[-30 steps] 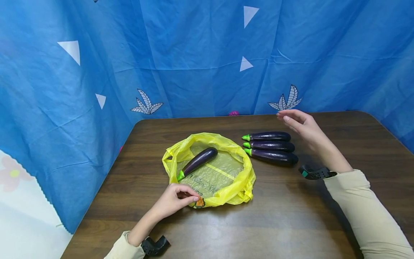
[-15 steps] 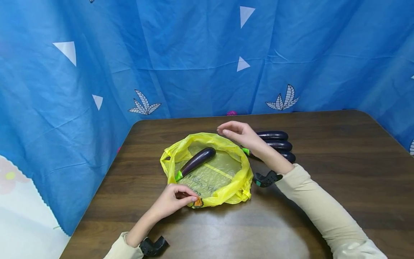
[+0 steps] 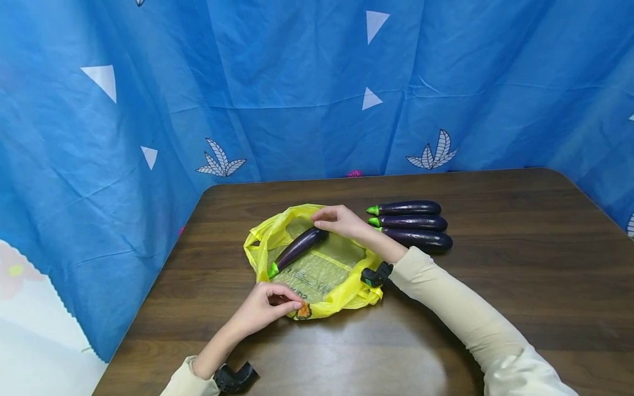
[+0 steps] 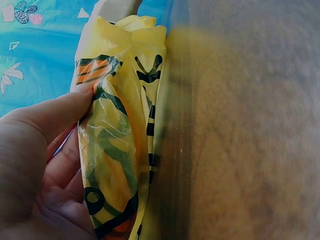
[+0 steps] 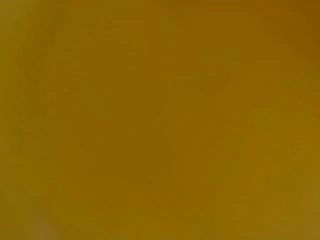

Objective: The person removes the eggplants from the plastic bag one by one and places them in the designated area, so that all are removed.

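A yellow plastic bag (image 3: pixel 354 289) lies with its mouth spread wide on the table. My left hand (image 3: pixel 267 308) pinches its near rim between thumb and fingers; the left wrist view shows the thumb pressed on the printed yellow film (image 4: pixel 112 130). Inside the bag one dark purple eggplant (image 3: pixel 299 250) lies slantwise, its green stem end toward my left hand. My right hand (image 3: pixel 342 223) reaches in over the bag's far right rim, fingers bent loosely above the eggplant's thick end. Whether they touch it is unclear. Yellow blur fills the right wrist view.
Outside the bag to the right, three eggplants lie side by side, the far one (image 3: pixel 411 208), the middle one (image 3: pixel 413 222) and the near one (image 3: pixel 421 239), their stems toward the bag. The brown wooden table (image 3: pixel 520 264) ends at a blue curtain (image 3: pixel 297 82).
My right hand has swept left from beyond the three eggplants and come down into the bag's mouth. My left hand keeps its pinch on the rim, and the eggplants stay put.
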The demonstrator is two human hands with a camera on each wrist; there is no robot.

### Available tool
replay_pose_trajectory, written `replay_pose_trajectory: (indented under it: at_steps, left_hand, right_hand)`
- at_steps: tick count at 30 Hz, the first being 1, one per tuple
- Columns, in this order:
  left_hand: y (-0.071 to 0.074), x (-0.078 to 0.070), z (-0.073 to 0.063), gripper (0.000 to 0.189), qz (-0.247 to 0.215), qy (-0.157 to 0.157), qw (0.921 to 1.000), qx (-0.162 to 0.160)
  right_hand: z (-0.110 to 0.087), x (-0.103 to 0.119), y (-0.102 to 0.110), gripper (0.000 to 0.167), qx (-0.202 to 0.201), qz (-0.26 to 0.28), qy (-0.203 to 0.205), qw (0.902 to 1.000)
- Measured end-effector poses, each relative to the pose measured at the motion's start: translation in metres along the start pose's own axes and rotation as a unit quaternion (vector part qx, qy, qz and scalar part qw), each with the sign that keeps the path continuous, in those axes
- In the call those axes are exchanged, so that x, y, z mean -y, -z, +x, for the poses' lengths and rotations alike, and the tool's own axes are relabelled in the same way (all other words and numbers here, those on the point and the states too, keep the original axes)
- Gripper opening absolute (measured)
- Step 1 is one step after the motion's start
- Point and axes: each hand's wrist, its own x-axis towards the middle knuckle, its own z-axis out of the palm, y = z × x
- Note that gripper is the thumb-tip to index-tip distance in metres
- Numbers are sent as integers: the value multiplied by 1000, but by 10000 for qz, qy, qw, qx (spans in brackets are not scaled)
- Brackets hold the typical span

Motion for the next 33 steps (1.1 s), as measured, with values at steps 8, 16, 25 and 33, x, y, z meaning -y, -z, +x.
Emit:
replay_pose_trajectory:
  at_steps: [8, 16, 25, 33]
  left_hand:
    - [0, 0, -1, 6, 15, -76, 10000, 2]
    - [0, 0, -1, 6, -45, -15, 10000, 55]
    - [-1, 0, -1, 5, -59, 68, 10000, 43]
    - [-1, 0, -1, 5, -60, -33, 10000, 34]
  right_hand:
    - [4, -6, -9, 34, 166, -787, -341, 9962]
    - [3, -10, -11, 37, 272, -1189, -349, 9919]
    - [2, -11, -12, 32, 300, -1160, -248, 9925]
    - [1, -12, -12, 30, 277, -731, -412, 9961]
